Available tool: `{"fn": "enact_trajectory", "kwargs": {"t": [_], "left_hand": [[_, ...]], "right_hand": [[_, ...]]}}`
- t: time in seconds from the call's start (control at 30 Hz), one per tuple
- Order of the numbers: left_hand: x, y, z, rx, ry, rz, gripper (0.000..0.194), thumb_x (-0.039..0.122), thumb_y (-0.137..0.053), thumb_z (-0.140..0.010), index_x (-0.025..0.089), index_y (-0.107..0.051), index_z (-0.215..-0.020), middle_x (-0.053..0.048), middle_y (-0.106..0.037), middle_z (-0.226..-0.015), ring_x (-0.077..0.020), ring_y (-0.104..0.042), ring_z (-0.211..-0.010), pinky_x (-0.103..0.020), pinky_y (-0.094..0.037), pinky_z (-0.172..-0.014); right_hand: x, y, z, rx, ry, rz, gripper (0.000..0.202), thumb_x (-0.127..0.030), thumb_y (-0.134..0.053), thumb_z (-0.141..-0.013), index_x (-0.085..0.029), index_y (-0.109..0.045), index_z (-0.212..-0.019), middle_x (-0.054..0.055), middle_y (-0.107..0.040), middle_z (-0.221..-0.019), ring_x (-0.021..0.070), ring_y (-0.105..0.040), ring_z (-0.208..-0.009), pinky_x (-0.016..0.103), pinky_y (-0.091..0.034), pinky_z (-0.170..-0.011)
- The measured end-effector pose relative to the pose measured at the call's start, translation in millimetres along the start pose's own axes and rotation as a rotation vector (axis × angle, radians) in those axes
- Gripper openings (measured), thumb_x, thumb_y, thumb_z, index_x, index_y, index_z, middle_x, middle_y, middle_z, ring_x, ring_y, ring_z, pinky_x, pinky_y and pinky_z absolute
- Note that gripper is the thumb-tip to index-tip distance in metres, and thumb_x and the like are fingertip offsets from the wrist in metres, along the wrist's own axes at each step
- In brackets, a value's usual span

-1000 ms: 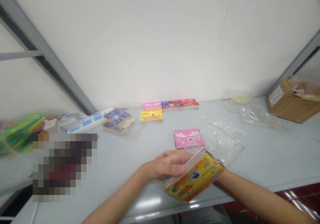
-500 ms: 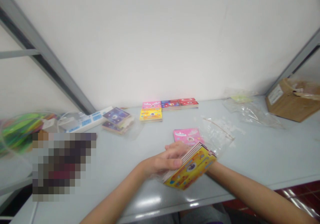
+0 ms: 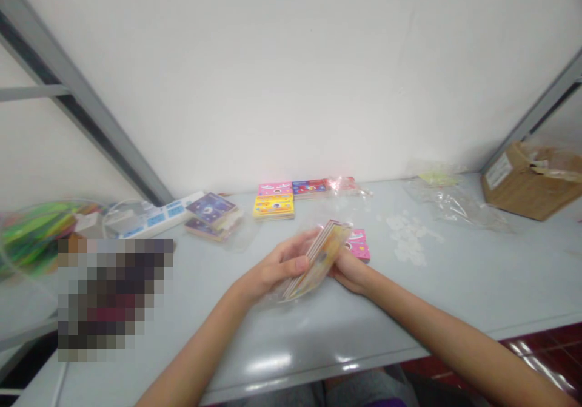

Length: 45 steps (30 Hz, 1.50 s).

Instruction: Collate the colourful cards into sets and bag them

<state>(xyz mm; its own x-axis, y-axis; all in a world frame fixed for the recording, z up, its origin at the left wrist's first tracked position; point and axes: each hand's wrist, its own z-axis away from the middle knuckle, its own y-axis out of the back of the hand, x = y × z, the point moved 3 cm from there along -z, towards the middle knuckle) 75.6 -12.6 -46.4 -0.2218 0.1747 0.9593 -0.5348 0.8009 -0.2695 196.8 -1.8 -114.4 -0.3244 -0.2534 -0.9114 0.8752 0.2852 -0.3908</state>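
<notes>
My left hand (image 3: 291, 264) is closed around a tilted stack of thin yellow booklets (image 3: 321, 261), its thumb on the near face. A clear plastic bag (image 3: 273, 298) now surrounds the stack, with loose film hanging at its lower left. At the stack's right side, my right hand (image 3: 350, 270) reaches in behind it; its fingers are mostly hidden, so its grip does not show. Just past the hands lies a pink booklet pile (image 3: 361, 246), partly covered by them.
By the wall stand pink and yellow piles (image 3: 274, 204) and blue and red piles (image 3: 309, 187), the red under clear film. Purple cards (image 3: 211, 210) lie near a power strip (image 3: 159, 216). Right of my hands are scattered white pieces (image 3: 407, 237), plastic bags (image 3: 448, 198) and a cardboard box (image 3: 531, 182).
The stack has moved up and left, away from me, and turned steeper; clear film now covers its yellow face. The bag that lay over the white pieces is gone from there.
</notes>
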Motion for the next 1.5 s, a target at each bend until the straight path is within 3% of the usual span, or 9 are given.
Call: {"fn": "enact_trajectory", "kwargs": {"t": [0.17, 0.33, 0.4, 0.6, 0.83, 0.97, 1.1, 1.23, 1.5], "left_hand": [[16, 27.0, 3, 0.339, -0.103, -0.45, 0.063, 0.047, -0.055, -0.076, 0.021, -0.037, -0.13, -0.009, -0.052, -0.121, -0.026, -0.049, -0.108, -0.036, -0.037, -0.09], [37, 52.1, 15, 0.81, -0.206, -1.327, 0.069, 0.046, -0.06, -0.071, 0.019, -0.036, -0.129, -0.011, -0.048, -0.122, -0.0272, -0.045, -0.11, -0.041, -0.033, -0.094], [41, 60.4, 18, 0.886, -0.219, -1.597, 0.073, 0.047, -0.061, -0.069, 0.018, -0.033, -0.131, -0.012, -0.048, -0.122, -0.0291, -0.043, -0.112, -0.043, -0.03, -0.095], [29, 67.4, 16, 0.766, -0.025, -1.789, 0.075, 0.047, -0.054, -0.074, 0.014, -0.023, -0.134, -0.014, -0.053, -0.115, -0.0303, -0.048, -0.106, -0.043, -0.035, -0.087], [8, 64.2, 11, 0.592, 0.068, -1.786, 0.077, 0.042, -0.058, -0.073, 0.017, -0.02, -0.135, -0.013, -0.046, -0.127, -0.0289, -0.043, -0.114, -0.042, -0.034, -0.089], [5, 67.3, 10, 0.563, 0.086, -1.786, 0.078, 0.04, -0.059, -0.073, 0.017, -0.018, -0.136, -0.013, -0.048, -0.125, -0.0283, -0.043, -0.114, -0.041, -0.034, -0.089], [6, 66.4, 10, 0.567, 0.084, -1.78, 0.077, 0.038, -0.059, -0.073, 0.018, -0.019, -0.136, -0.014, -0.046, -0.127, -0.0289, -0.041, -0.116, -0.042, -0.032, -0.09], [5, 65.2, 10, 0.537, 0.081, -1.745, 0.076, 0.038, -0.059, -0.073, 0.02, -0.02, -0.136, -0.014, -0.045, -0.128, -0.0297, -0.04, -0.117, -0.043, -0.032, -0.089], [1, 68.1, 11, 0.462, 0.102, -1.707, 0.083, 0.037, -0.065, -0.07, 0.02, -0.018, -0.136, -0.012, -0.045, -0.128, -0.0299, -0.039, -0.117, -0.042, -0.029, -0.091]], "right_hand": [[-9, 6, -6, -0.01, -0.069, -0.051, 0.035, -0.04, -0.054, -0.074, -0.016, -0.046, -0.05, -0.003, -0.049, -0.044, 0.0054, -0.04, -0.037, 0.019, -0.029, -0.039], [-12, 12, -7, -0.006, -0.053, 0.02, 0.035, -0.04, -0.053, -0.075, -0.015, -0.047, -0.05, -0.002, -0.05, -0.044, 0.0055, -0.041, -0.037, 0.02, -0.027, -0.039], [-13, 13, -7, 0.004, -0.032, 0.054, 0.036, -0.04, -0.053, -0.075, -0.015, -0.048, -0.05, -0.002, -0.05, -0.044, 0.0056, -0.041, -0.037, 0.02, -0.027, -0.039], [-25, 16, -6, 0.003, 0.067, 0.115, 0.035, -0.042, -0.055, -0.073, -0.016, -0.048, -0.05, -0.002, -0.051, -0.045, 0.0068, -0.041, -0.037, 0.021, -0.029, -0.039], [-75, 65, 3, 0.447, 0.473, 0.563, 0.037, -0.044, -0.049, -0.076, -0.016, -0.052, -0.053, -0.001, -0.051, -0.051, 0.0093, -0.044, -0.047, 0.023, -0.036, -0.05], [-76, 93, 1, 0.573, 0.33, 0.978, 0.025, -0.04, -0.053, -0.072, -0.016, -0.061, -0.07, 0.003, -0.062, -0.07, 0.0138, -0.053, -0.063, 0.025, -0.039, -0.061], [-67, 102, -1, 0.489, 0.174, 1.182, 0.021, -0.037, -0.06, -0.066, -0.017, -0.066, -0.071, 0.005, -0.065, -0.073, 0.0166, -0.056, -0.069, 0.026, -0.039, -0.064], [-62, 103, -4, 0.437, 0.131, 1.185, 0.017, -0.033, -0.058, -0.067, -0.018, -0.065, -0.067, 0.005, -0.065, -0.069, 0.0157, -0.055, -0.063, 0.025, -0.037, -0.059], [-64, 107, -6, 0.482, 0.178, 1.067, 0.017, -0.03, -0.059, -0.066, -0.016, -0.066, -0.07, 0.005, -0.066, -0.069, 0.0156, -0.055, -0.062, 0.025, -0.038, -0.057]]}}
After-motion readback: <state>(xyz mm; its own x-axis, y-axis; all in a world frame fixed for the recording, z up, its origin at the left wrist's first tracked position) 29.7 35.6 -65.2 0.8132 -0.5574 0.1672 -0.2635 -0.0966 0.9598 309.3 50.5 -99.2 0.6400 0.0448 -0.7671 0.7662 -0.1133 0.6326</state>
